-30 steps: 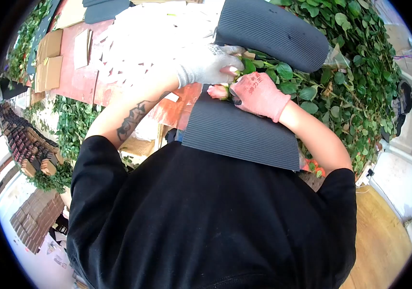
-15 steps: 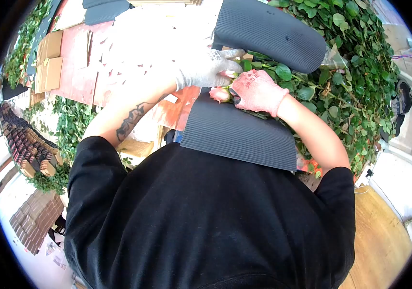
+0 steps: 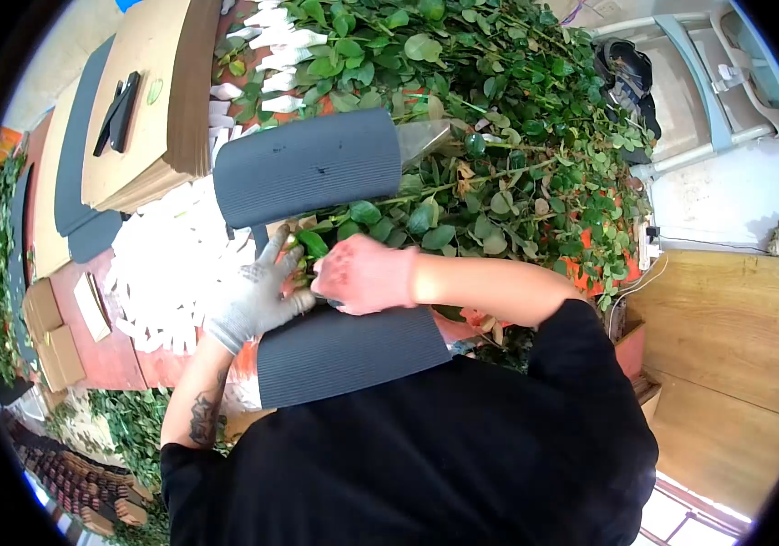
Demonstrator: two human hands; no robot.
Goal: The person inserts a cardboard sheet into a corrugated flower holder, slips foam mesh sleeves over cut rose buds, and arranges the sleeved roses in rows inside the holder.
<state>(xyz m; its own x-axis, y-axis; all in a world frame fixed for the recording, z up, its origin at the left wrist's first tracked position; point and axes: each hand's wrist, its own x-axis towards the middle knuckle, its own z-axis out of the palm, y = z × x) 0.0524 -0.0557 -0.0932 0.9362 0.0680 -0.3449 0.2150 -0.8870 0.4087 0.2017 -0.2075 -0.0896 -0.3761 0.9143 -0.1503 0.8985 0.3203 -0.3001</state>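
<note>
My left hand (image 3: 257, 296), in a whitish-grey glove, has its thumb and fingers apart at the left end of some green stems. Beside it my right hand (image 3: 362, 275), in a pink glove, is closed around rose stems; some motion blur softens it. Green leaves (image 3: 314, 242) show just above the two hands. The rose heads are hidden between the gloves. Under the hands lies a dark ribbed mat (image 3: 349, 359), and a second ribbed dark pad (image 3: 308, 168) curves up behind them.
Leafy cut stems (image 3: 499, 182) cover the table's right and back. White paper pieces (image 3: 166, 264) lie at the left, near a tall stack of cardboard sheets (image 3: 191, 91) with a black stapler-like tool (image 3: 118, 114) on top. White-wrapped heads (image 3: 285, 59) line the back.
The view has swung to the right, so the hands appear farther left and lower. The pink rose heads seen earlier are out of sight. My left fingers have spread; my right hand stays closed.
</note>
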